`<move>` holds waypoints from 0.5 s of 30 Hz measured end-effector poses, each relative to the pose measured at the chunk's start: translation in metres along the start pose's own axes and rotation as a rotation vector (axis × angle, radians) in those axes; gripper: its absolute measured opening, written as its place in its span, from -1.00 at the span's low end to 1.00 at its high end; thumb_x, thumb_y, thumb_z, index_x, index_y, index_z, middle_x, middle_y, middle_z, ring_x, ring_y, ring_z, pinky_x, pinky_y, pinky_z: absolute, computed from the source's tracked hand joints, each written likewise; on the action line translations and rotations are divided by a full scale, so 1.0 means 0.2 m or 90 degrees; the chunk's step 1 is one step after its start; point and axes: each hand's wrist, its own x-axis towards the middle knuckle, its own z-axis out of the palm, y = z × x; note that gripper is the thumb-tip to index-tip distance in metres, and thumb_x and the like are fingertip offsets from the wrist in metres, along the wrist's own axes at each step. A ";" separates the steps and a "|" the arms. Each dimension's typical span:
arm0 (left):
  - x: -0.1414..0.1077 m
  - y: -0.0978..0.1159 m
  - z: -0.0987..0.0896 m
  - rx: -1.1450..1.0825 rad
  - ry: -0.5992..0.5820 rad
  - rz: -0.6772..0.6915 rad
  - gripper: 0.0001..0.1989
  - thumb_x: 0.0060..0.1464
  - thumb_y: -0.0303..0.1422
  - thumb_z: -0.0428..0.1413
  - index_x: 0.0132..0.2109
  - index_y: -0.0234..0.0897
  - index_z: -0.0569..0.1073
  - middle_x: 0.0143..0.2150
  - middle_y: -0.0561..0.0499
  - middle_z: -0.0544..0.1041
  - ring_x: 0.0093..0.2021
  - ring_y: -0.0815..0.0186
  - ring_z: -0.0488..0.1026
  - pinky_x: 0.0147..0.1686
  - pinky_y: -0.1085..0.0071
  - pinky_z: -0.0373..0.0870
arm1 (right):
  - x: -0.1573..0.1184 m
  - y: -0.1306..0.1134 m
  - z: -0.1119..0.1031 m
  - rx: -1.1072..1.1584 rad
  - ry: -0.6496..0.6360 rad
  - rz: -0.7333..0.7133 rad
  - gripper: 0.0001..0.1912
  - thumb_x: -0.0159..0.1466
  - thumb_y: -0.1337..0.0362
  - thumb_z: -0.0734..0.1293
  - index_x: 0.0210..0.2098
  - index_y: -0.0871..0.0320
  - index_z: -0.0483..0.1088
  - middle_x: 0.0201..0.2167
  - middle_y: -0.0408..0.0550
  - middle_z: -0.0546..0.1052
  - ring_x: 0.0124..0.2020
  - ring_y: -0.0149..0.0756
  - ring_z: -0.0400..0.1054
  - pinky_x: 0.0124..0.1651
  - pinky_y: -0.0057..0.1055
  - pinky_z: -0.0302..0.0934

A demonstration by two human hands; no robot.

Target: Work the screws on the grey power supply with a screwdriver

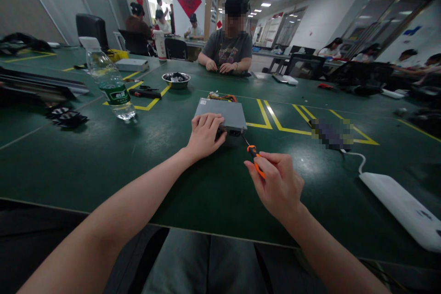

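Observation:
A grey metal box (229, 112), with coloured wires at its back edge, lies on the green table (148, 170). My left hand (206, 135) rests on its left front part, fingers on the top and thumb at the front edge, gripping it. In my right hand (279, 181) is an orange and black screwdriver (255, 158), held between thumb and fingers. The screwdriver's thin shaft points up and left, its tip at the box's right front corner. Whether the tip sits in a screw is too small to tell.
A water bottle (115, 89) stands left, near dark metal parts (67, 117). Beyond are a metal bowl (176, 80) and a black tool (146, 93). A white power bank (401, 206) is cabled to a blurred device (330, 134) at right. A person (229, 46) sits opposite.

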 end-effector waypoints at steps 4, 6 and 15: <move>0.00 0.00 -0.01 -0.007 -0.005 -0.005 -0.68 0.07 -0.29 0.00 -0.01 -0.23 0.25 0.05 -0.07 0.35 0.07 0.14 0.19 0.01 0.16 -0.01 | -0.01 -0.01 0.01 0.031 -0.021 0.002 -0.65 0.12 0.42 0.30 -0.11 0.15 0.17 -0.18 0.04 0.37 -0.34 -0.40 0.31 -0.40 -0.53 0.22; 0.00 0.00 -0.01 -0.011 -0.008 -0.006 -0.68 0.07 -0.30 0.00 -0.01 -0.23 0.25 0.05 -0.08 0.35 0.07 0.13 0.19 0.02 0.16 -0.01 | -0.01 -0.02 0.01 0.013 -0.026 -0.012 -0.65 0.14 0.42 0.30 -0.09 0.13 0.18 -0.24 -0.01 0.40 -0.34 -0.41 0.33 -0.40 -0.54 0.20; 0.00 0.00 0.00 -0.002 -0.009 -0.010 -0.68 0.07 -0.29 0.01 -0.01 -0.23 0.26 0.05 -0.07 0.35 0.07 0.14 0.19 0.03 0.16 -0.01 | 0.00 -0.01 -0.01 0.046 -0.029 -0.012 -0.75 0.16 0.32 0.30 -0.17 0.15 0.21 -0.18 0.04 0.35 -0.44 -0.47 0.27 -0.43 -0.51 0.15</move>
